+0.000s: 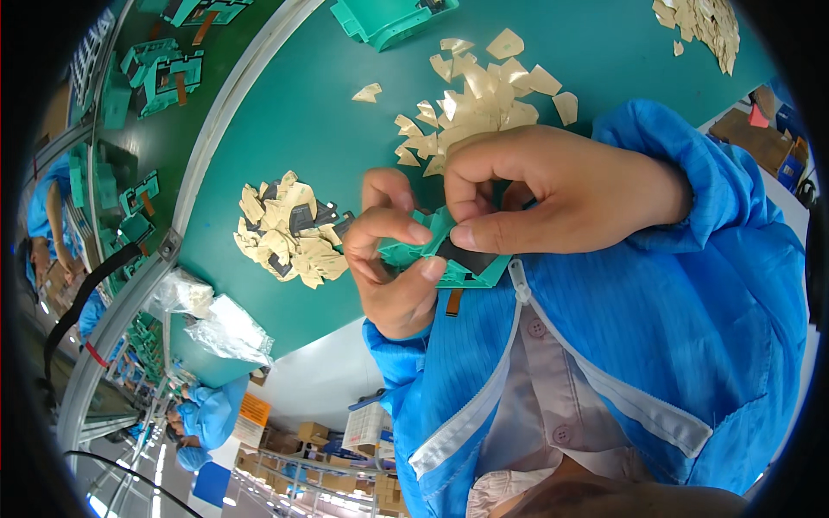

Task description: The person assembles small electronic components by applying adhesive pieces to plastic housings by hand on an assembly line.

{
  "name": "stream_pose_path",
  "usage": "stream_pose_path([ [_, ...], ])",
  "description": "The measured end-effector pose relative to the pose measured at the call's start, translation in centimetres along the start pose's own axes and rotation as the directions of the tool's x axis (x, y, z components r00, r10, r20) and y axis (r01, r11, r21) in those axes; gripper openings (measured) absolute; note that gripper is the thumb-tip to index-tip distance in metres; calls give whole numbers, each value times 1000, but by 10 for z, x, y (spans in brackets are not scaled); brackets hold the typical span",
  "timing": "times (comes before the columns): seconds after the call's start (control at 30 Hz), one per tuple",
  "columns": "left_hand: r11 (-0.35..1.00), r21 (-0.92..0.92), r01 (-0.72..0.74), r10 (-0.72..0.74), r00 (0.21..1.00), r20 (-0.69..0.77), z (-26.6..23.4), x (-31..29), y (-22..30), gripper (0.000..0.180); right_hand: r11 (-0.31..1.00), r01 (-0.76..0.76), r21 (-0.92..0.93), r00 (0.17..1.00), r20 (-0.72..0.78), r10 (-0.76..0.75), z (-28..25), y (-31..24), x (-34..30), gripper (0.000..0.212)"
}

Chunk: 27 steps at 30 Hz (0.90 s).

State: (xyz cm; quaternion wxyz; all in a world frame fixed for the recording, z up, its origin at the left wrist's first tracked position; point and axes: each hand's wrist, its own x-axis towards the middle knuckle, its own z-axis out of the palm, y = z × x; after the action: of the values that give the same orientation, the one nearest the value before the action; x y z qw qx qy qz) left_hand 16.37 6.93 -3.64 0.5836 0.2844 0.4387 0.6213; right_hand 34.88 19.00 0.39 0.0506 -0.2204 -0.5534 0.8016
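A green plastic housing (494, 274) is held close to my chest, with a dark flat piece (466, 256) in it and an orange flex cable (453, 302) hanging below. My left hand (389, 255) grips its left side, thumb and fingers closed on the rim. From the right, my right hand (553, 194) reaches over the housing, thumb and index finger pinched together at the dark piece. Whatever lies between those fingertips is hidden. Just beyond my hands lies a loose pile of cream adhesive backing pieces (479, 99).
Left of my hands is a heap of cream and dark pieces (294, 229). Another green housing (384, 19) stands at the far edge, and more cream pieces (704, 30) lie far right. Clear plastic bags (229, 332) sit near a metal rail (211, 138); more green housings (164, 78) lie beyond it.
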Motion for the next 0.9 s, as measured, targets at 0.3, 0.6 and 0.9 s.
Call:
stream_pose_path([
  [0.3, 982, -173, 71, -67, 997, 24, 9, 6, -14, 25, 999, -27, 35, 999, -37, 29, -9, 1, -5, 24],
  [0.6, 989, -137, 49, -48, 999, 8, 11, 7, -19, 26, 999, -48, -7, 998, -45, 48, -13, 1, -8, 21],
  [0.9, 986, -149, 73, -74, 997, -1, 10, 7, -15, 25, 999, -39, -20, 998, -56, 38, -10, 2, -8, 18],
])
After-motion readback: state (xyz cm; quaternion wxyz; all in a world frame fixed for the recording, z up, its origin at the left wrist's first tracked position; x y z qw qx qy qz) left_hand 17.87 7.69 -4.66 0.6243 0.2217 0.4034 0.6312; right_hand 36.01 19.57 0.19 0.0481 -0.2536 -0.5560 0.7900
